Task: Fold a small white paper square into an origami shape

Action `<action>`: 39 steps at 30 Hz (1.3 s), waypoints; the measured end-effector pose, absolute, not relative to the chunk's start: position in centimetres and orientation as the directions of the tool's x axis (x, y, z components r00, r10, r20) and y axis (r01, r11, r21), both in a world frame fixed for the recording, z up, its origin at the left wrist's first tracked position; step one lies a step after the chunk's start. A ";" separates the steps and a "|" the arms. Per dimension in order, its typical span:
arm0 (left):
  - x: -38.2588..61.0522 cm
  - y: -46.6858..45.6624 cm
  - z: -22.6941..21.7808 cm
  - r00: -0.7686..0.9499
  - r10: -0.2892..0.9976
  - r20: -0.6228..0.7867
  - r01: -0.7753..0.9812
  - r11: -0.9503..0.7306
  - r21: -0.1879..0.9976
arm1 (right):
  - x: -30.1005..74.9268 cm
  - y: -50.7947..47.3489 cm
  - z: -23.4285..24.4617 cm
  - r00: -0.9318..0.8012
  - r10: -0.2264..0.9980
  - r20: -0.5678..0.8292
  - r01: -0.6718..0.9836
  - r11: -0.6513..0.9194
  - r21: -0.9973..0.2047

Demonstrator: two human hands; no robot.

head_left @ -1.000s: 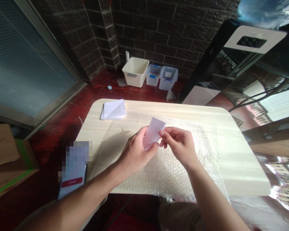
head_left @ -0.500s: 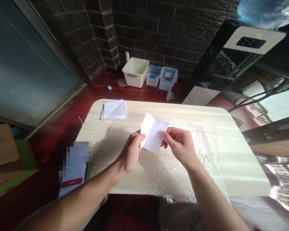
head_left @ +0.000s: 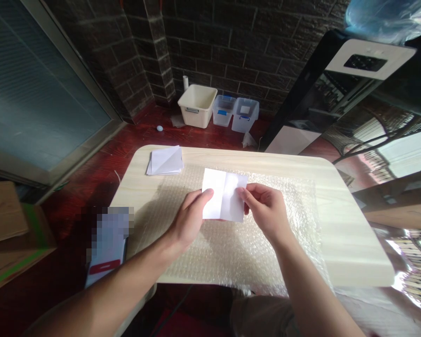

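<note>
A white sheet of paper [head_left: 228,199] with a crease down its middle is held above the table, its two halves lit differently. My left hand [head_left: 191,213] pinches its left edge, thumb on the front and fingers behind. At the right edge my right hand [head_left: 264,206] grips it the same way, fingers partly hidden behind the sheet. Under both hands lies a sheet of bubble wrap [head_left: 210,257]. Toward the table's far left corner rests a small stack of white paper [head_left: 165,160], its top piece showing a diagonal line.
The pale wooden table [head_left: 354,243] has rounded corners. Beyond it on the red floor stand a cream basket [head_left: 197,107] and two clear plastic boxes [head_left: 245,114]. A phone [head_left: 107,252], partly blurred out, is at the left edge. A water dispenser [head_left: 337,89] stands at right.
The paper has turned from a tilt to nearly upright and is spread wider, its crease now near vertical. My right hand has shifted slightly right.
</note>
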State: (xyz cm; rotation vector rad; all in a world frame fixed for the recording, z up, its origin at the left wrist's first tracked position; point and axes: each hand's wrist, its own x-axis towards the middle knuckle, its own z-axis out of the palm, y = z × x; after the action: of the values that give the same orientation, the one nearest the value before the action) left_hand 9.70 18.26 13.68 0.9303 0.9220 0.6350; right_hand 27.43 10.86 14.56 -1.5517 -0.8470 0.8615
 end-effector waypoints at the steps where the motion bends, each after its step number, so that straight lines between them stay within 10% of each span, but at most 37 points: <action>1: 9.7 18.3 13.7 0.490 0.786 -0.378 -0.076 0.471 0.879 | 27.4 10.9 14.6 0.478 0.874 -0.085 0.060 -0.129 -0.990; 25: 9.8 19.1 13.6 0.573 0.793 -0.208 -0.026 0.271 0.962 | 27.0 10.8 14.6 0.289 0.951 -0.113 -0.184 -0.061 -0.981; 39: 9.6 19.0 13.2 0.559 0.819 -0.129 -0.043 0.184 0.982 | 27.1 10.6 14.9 0.185 0.976 -0.112 -0.031 -0.108 -0.994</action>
State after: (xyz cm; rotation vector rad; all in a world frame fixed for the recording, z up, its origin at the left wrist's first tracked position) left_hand 9.60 19.04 13.23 1.2452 0.7821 0.7039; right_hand 27.13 10.57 14.89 -1.3573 -1.0001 1.1576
